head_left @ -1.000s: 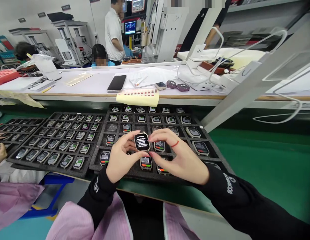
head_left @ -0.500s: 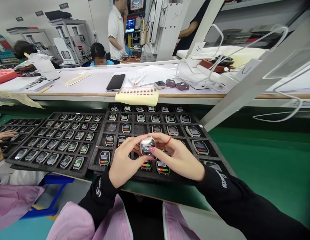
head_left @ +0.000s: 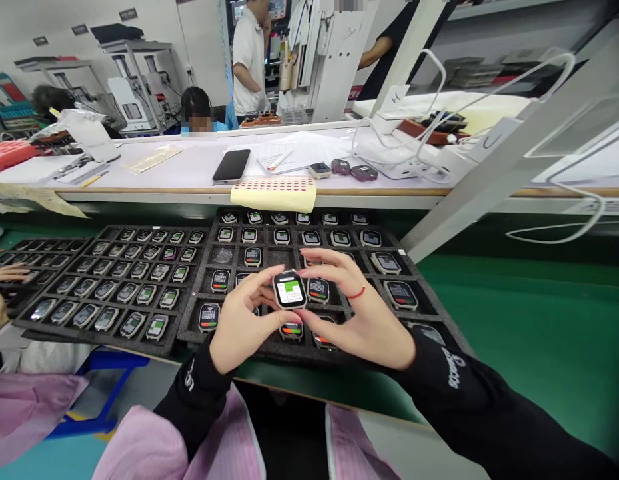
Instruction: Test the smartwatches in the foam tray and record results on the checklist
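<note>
A square smartwatch with a lit white-and-green screen is held face up over a dark foam tray. My left hand grips its left side, index finger at the upper edge and thumb below. On the other side, the fingertips and thumb of my right hand meet the watch's right corners, with the index finger raised. Through the gap in that hand a watch shows in its compartment. Under my thumbs sits another watch with a red and green bar on its screen. My hands hide part of the tray.
Left of my tray, a second tray holds several watches; a co-worker's hand is beyond it. The shelf above carries a phone, a yellow sticker sheet and white cables. A slanted metal post stands at the right.
The watch's screen has changed from dark with white text to white and green. My right thumb has moved off the screen to its lower edge, and my right fingers have spread.
</note>
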Demonstrator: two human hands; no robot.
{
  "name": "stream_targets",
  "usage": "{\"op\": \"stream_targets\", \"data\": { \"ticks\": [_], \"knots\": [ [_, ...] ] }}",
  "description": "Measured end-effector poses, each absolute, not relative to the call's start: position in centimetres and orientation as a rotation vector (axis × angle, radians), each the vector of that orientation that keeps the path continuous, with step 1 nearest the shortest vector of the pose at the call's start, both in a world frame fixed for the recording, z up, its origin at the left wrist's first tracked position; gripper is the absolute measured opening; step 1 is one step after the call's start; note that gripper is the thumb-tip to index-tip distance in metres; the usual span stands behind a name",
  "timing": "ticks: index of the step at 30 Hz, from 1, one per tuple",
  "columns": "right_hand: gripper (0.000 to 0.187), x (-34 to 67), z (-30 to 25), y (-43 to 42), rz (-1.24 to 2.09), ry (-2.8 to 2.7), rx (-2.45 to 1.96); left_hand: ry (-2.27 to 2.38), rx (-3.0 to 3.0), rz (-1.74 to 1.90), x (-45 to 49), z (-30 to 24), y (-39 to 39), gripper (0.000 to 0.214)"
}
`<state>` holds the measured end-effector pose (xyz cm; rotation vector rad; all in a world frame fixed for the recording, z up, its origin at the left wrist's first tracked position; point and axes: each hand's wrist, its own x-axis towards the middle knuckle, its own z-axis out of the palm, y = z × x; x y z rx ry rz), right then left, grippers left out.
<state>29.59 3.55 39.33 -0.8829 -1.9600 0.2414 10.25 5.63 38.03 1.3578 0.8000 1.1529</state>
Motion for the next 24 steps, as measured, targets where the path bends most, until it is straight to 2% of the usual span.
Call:
{"op": "stream_targets", "data": {
  "ticks": [7, 9, 13, 17, 21, 24],
  "knots": [
    [0.052, 29.6, 39.2, 3.7, 0.318, -1.956, -0.844, 0.778, 1.38, 1.171, 10.5, 38.1, 5.6, 0.063],
    [0.045, 29.7, 39.1, 3.7, 0.269, -1.956, -0.847, 0.772, 1.406, 1.175, 10.5, 38.1, 5.6, 0.062],
    [0.016, 29.8, 39.1, 3.7, 0.078, -1.95, -0.84, 0.793, 1.504, 1.174, 10.5, 37.7, 5.7, 0.065],
    [0.011, 29.8, 39.2, 3.5, 0.057, -1.832, -0.868, 0.806, 1.718, 1.192, 10.7, 37.2, 5.6, 0.06],
    [0.008, 29.7, 39.3, 3.4, 0.253, -1.43, -0.853, 0.818, 1.847, 1.219, 10.8, 37.0, 5.5, 0.058],
    [0.003, 29.8, 39.0, 3.5, 0.394, -1.399, -0.978, 0.842, 1.862, 1.259, 10.9, 37.1, 5.4, 0.057]
  ]
}}
